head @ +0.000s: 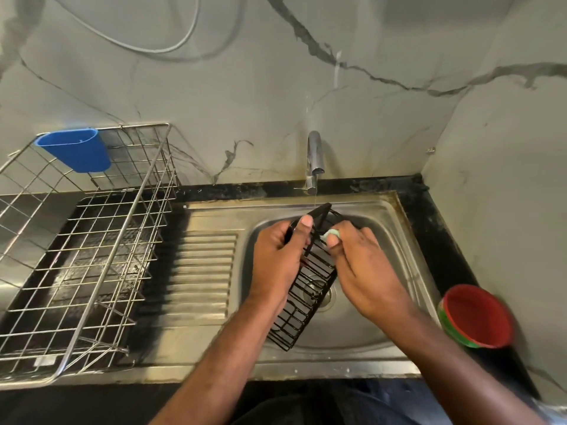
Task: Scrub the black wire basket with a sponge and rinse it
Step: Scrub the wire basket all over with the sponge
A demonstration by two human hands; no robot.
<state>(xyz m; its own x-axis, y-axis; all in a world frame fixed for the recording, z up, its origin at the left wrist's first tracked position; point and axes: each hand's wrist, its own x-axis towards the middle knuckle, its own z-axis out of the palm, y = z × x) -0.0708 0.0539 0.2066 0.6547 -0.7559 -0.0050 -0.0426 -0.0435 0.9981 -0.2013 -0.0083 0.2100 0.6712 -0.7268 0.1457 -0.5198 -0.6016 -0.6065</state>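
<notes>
The black wire basket (302,297) is held tilted on end over the steel sink (395,237), its top just under the tap (316,157). My left hand (277,256) grips its upper left edge, thumb over the rim. My right hand (362,265) pinches a small pale green sponge (331,234) against the basket's upper right side. A thin stream of water falls from the tap onto the basket's top.
A steel wire dish rack (86,240) with a blue plastic cup (76,150) hooked on its rim stands on the left. The ribbed drainboard (202,271) lies between rack and bowl. A red bowl (477,315) sits on the black counter at the right. The drain (325,297) shows under the basket.
</notes>
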